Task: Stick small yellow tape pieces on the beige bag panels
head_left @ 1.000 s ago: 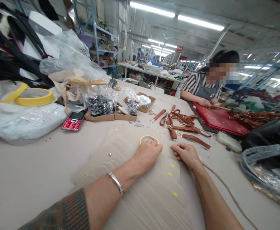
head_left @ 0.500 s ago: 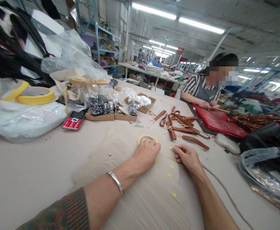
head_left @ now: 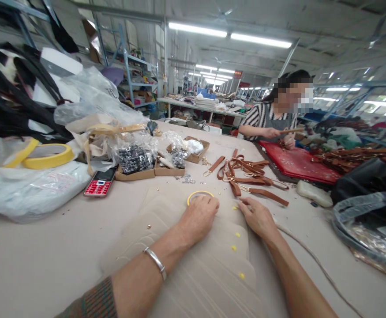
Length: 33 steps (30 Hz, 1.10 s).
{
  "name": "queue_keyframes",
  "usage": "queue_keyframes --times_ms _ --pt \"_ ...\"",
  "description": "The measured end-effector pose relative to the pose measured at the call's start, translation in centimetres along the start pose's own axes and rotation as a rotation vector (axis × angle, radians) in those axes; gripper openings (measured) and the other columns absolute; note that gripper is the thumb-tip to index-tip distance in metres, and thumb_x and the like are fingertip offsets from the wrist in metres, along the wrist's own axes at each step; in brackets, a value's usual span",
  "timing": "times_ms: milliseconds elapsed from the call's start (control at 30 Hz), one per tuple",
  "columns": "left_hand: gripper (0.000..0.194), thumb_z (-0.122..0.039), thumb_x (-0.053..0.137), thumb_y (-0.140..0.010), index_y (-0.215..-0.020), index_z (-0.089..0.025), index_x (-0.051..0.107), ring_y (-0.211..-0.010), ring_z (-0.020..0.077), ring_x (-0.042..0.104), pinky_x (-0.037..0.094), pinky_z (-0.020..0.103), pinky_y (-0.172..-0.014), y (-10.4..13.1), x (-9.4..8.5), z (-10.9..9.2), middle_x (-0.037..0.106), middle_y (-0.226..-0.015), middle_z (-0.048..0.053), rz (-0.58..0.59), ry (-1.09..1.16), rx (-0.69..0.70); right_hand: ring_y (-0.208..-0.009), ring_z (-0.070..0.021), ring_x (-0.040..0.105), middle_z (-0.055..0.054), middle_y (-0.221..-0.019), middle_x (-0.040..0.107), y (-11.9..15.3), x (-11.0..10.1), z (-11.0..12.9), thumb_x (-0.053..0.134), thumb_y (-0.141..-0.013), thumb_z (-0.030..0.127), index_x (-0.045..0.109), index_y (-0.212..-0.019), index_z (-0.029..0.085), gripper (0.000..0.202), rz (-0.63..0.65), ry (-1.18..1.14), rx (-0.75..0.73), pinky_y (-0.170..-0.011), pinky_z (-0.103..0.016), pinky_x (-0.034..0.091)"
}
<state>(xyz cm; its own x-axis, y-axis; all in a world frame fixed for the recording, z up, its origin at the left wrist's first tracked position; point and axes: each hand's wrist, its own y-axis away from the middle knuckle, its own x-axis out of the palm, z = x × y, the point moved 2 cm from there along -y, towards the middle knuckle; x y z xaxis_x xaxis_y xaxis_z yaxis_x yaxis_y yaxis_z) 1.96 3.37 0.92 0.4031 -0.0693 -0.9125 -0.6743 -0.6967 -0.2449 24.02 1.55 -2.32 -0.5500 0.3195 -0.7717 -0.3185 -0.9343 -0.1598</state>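
Note:
My left hand (head_left: 199,219) lies over a roll of yellow tape (head_left: 191,197), fingers curled round its near side; the far rim shows beyond the knuckles. Just to the right, my right hand (head_left: 257,217) is closed, fingertips together beside a small yellow tape piece (head_left: 234,207). What those fingertips hold, if anything, cannot be made out. Under both hands spread overlapping beige sheets (head_left: 193,274) with rounded edges. More yellow bits (head_left: 234,248) sit along their right side, and a small gold-coloured stud (head_left: 149,226) shows on the left.
Brown straps with metal clips (head_left: 245,176) lie beyond my right hand. A red keypad phone (head_left: 99,182), open boxes of wrapped hardware (head_left: 136,165) and plastic bags (head_left: 37,190) line the left. Across the table a co-worker (head_left: 275,119) handles a stick above a red board (head_left: 298,161). A cord (head_left: 312,251) runs right.
The view has shifted slightly. My right fingertips have come a little away from the tape piece. My left hand stays on the roll. The co-worker's hands and stick have risen off the board.

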Motion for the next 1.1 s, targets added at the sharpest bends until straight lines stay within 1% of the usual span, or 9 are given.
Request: queue_keyframes --times_ms 67,200,333,533,700,767,867,933,1100 --pt "0.012 -0.015 0.043 -0.093 -0.098 -0.018 0.054 -0.094 0.0213 0.052 0.043 0.034 -0.082 0.0 0.0 0.0 0.060 -0.101 0.006 0.001 -0.015 -0.010 -0.089 -0.0234 0.063 -0.006 -0.093 0.072 -0.1 0.0 -0.3 0.060 -0.074 0.030 0.072 -0.103 0.023 0.032 -0.013 -0.062 0.026 -0.084 -0.036 0.043" --pt "0.017 -0.012 0.043 -0.092 -0.104 -0.019 0.053 -0.100 0.0219 0.051 0.042 0.035 -0.088 0.0 0.1 0.3 0.060 -0.106 0.006 -0.041 -0.010 -0.022 -0.074 -0.0192 0.062 -0.005 -0.078 0.071 0.0 0.1 -0.4 0.061 -0.070 0.029 0.073 -0.094 0.018 0.029 0.038 -0.257 0.088 -0.072 -0.032 0.048" --pt "0.024 -0.014 0.041 -0.093 -0.114 -0.020 0.051 -0.106 0.0226 0.049 0.043 0.035 -0.091 -0.1 0.4 0.8 0.060 -0.113 0.006 -0.040 0.000 -0.072 -0.053 -0.0121 0.054 -0.001 -0.063 0.066 0.8 -0.1 0.4 0.062 -0.068 0.038 0.072 -0.096 0.013 0.039 0.183 -0.443 0.108 -0.051 -0.025 0.044" --pt "0.027 -0.010 0.038 -0.090 -0.111 -0.019 0.053 -0.101 0.0244 0.052 0.045 0.034 -0.079 -0.2 1.0 1.7 0.062 -0.105 0.009 0.058 -0.072 -0.181 -0.049 -0.0094 0.050 0.004 -0.053 0.058 1.5 -0.3 1.0 0.072 -0.064 0.034 0.070 -0.089 0.014 0.033 0.421 -0.516 0.153 -0.044 -0.019 0.038" --pt "0.025 -0.009 0.039 -0.089 -0.107 -0.019 0.053 -0.100 0.0244 0.051 0.044 0.033 -0.079 -0.2 0.9 1.6 0.061 -0.103 0.008 0.060 -0.095 -0.174 -0.046 -0.0117 0.054 0.003 -0.055 0.059 0.7 0.3 1.3 0.060 -0.077 0.034 0.067 -0.105 0.014 0.035 0.309 -0.284 0.109 -0.042 -0.021 0.041" --pt "0.025 -0.009 0.038 -0.089 -0.106 -0.019 0.053 -0.098 0.0245 0.050 0.044 0.034 -0.079 -0.2 0.9 1.5 0.062 -0.103 0.008 0.064 -0.107 -0.163 -0.047 -0.0130 0.055 0.002 -0.057 0.062 0.2 0.7 1.7 0.057 -0.078 0.033 0.068 -0.104 0.015 0.033 0.256 -0.166 0.069 -0.045 -0.023 0.042" --pt "0.024 -0.009 0.036 -0.090 -0.105 -0.018 0.053 -0.098 0.0251 0.050 0.044 0.035 -0.080 -0.2 0.9 1.3 0.061 -0.104 0.009 0.071 -0.136 -0.141 -0.066 -0.0181 0.062 -0.004 -0.069 0.068 -0.6 1.4 2.6 0.063 -0.074 0.032 0.069 -0.100 0.015 0.032 0.156 -0.034 0.033 -0.060 -0.027 0.043" --pt "0.024 -0.008 0.036 -0.090 -0.104 -0.018 0.053 -0.099 0.0252 0.050 0.043 0.037 -0.082 -0.3 0.8 1.2 0.061 -0.105 0.009 0.086 -0.157 -0.118 -0.074 -0.0215 0.063 -0.005 -0.074 0.069 -1.2 1.9 3.2 0.066 -0.069 0.031 0.066 -0.106 0.015 0.040 0.115 0.019 0.023 -0.067 -0.030 0.043" --pt "0.022 -0.009 0.038 -0.089 -0.103 -0.017 0.053 -0.100 0.0250 0.053 0.042 0.040 -0.088 -0.5 0.5 1.1 0.062 -0.105 0.009 0.142 -0.195 -0.059 -0.082 -0.0273 0.064 -0.009 -0.080 0.069 -2.3 2.9 4.0 0.064 -0.064 0.024 0.061 -0.116 0.013 0.053 0.083 0.065 0.047 -0.071 -0.035 0.043"
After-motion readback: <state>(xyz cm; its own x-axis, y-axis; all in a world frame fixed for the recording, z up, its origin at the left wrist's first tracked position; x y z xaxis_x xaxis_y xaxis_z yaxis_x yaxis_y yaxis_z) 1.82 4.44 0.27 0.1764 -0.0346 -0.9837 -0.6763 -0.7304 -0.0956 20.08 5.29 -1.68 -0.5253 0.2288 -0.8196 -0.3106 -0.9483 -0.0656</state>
